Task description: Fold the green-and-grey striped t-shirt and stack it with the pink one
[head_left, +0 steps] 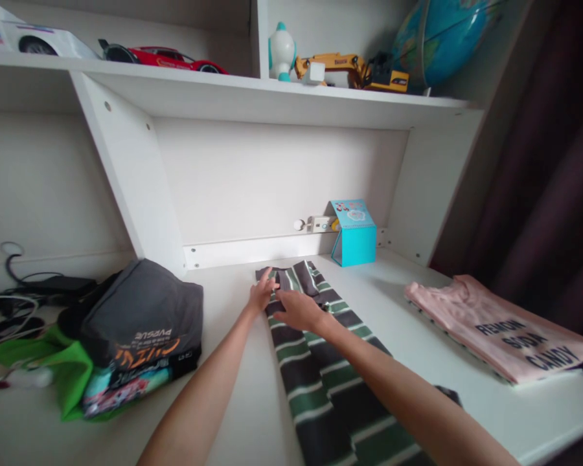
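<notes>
Currently: both hands at the far end of the striped garment, folding in progress

Position. A striped garment point(320, 375), dark grey with green and white bands, lies as a long narrow strip on the white desk point(257, 414). It runs from the near edge towards the back panel. Its far end is doubled over and bunched.

Hands. The left hand point(262, 294) lies on the far left corner of the strip, fingers extended and flat on the cloth, not closed on it. The right hand point(298, 310) sits just beside it, palm down on the bunched end. Its back faces the camera, so it cannot be told whether the fingers pinch cloth beneath. The two hands are close together, nearly touching.

Surroundings. A stack of folded clothes point(140, 323) sits to the left, a folded pink shirt point(495, 330) to the right, both well apart from the strip. A turquoise box point(354, 236) stands near the far end, against the back panel.

Judgement. The sides appear already turned in, and the step in hand looks like squaring up the top end. A lengthwise fold would call for a firm hold on both far corners, edges kept aligned, and the near end lying flat on the desk.
</notes>
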Action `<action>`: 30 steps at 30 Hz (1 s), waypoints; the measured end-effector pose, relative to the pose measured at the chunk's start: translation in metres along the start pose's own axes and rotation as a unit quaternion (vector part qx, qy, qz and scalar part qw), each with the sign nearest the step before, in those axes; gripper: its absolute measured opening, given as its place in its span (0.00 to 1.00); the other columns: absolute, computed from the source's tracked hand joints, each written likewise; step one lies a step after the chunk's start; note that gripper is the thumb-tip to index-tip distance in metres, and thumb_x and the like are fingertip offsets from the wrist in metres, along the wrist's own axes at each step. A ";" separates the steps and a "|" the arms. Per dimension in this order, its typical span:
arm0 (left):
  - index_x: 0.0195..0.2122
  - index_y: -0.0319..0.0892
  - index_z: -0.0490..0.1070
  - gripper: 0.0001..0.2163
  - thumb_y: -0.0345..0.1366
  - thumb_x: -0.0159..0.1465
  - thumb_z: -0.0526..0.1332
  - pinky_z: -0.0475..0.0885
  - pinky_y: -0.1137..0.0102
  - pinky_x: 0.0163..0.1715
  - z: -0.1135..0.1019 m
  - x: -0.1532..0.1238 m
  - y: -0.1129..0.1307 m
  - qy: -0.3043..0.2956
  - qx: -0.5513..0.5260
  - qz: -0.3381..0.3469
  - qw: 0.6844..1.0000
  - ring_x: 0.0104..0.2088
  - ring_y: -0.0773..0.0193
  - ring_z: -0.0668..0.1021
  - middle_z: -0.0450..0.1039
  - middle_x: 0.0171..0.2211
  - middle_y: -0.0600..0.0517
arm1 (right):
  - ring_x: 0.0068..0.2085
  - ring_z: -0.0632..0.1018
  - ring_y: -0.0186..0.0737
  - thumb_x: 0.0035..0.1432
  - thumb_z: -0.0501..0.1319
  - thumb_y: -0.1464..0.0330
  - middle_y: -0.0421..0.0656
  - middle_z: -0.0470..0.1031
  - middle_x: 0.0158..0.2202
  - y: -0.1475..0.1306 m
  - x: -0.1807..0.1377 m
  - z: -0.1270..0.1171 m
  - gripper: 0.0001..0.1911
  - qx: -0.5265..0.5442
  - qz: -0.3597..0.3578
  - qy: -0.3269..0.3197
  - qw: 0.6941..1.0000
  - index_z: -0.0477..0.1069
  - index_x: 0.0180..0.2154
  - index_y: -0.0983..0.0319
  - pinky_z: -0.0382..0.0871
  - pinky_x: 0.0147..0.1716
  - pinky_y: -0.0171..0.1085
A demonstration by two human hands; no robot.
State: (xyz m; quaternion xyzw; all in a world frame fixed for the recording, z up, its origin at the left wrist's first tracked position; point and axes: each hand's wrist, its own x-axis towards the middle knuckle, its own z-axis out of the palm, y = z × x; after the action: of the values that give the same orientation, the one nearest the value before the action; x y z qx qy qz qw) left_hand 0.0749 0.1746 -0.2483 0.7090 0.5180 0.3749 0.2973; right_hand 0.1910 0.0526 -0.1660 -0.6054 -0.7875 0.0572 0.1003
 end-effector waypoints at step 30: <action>0.43 0.40 0.73 0.17 0.32 0.51 0.63 0.68 0.70 0.39 0.029 0.054 0.036 -0.026 0.187 -0.040 0.981 0.41 0.57 0.76 0.76 0.42 0.47 | 0.45 0.77 0.46 0.60 0.53 0.56 0.45 0.72 0.49 0.118 -0.206 0.062 0.21 -0.268 -0.184 0.239 0.915 0.72 0.48 0.59 0.77 0.34 0.35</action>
State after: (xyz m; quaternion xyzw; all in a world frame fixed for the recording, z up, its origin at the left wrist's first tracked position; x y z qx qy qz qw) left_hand 0.1275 0.2150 -0.2230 0.7406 0.5988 0.2403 0.1876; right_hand 0.3387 -0.1135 -0.2698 -0.4495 -0.8233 -0.3217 0.1289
